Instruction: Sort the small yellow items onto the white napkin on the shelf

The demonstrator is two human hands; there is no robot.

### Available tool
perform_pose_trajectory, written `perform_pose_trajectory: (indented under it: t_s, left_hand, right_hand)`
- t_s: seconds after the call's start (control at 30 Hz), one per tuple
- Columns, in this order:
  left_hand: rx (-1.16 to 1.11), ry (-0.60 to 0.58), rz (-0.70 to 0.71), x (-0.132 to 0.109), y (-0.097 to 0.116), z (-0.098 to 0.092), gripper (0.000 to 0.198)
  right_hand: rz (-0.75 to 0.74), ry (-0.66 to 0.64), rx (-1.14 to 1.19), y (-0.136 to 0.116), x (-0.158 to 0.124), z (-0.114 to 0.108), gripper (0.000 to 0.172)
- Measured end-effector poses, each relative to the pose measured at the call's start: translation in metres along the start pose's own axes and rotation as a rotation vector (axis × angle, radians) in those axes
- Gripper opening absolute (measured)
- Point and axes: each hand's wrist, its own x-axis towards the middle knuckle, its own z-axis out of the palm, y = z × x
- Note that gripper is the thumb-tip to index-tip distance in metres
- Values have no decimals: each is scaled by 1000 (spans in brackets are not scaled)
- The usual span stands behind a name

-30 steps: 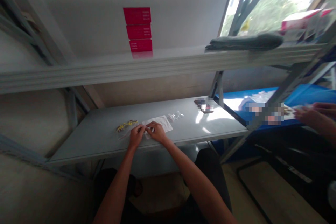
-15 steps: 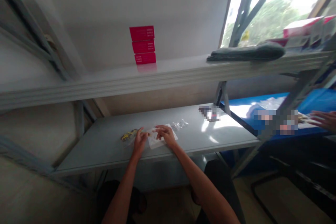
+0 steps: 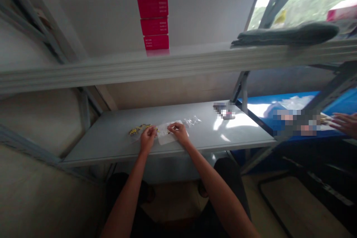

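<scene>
Tabletop [image 3: 106, 141], head view: white sheet [image 3: 166, 139] lies nearer front edge than back; yellow pieces [image 3: 135, 130] toward left edge, clear plastic [image 3: 192, 120] toward right. Your left hand [image 3: 148, 139] is beside the sheet, right hand [image 3: 179, 132] over it. Fingers curled; can't tell what either grips.

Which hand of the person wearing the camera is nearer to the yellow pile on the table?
Left. The left hand is at the right end of the yellow pile; the right hand is farther right, over the white sheet.
</scene>
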Motion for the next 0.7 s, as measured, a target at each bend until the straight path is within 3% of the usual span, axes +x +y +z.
perform_pose_trajectory:
  t_s: [0.13, 0.3, 0.5, 0.7]
  left_hand:
    - [34, 17, 13, -1, -4, -1, 44]
    - [53, 24, 31, 0, -7, -3, 44]
    - [9, 26, 40, 0, -4, -5, 48]
    - [-51, 20, 14, 1, -4, -4, 54]
  right_hand:
    - [31, 7, 83, -3, -2, 1, 28]
    - [10, -47, 156, -9, -5, 1, 51]
    - [-34, -20, 5, -9, -3, 1, 27]
    - [18, -8, 93, -2, 1, 2, 28]
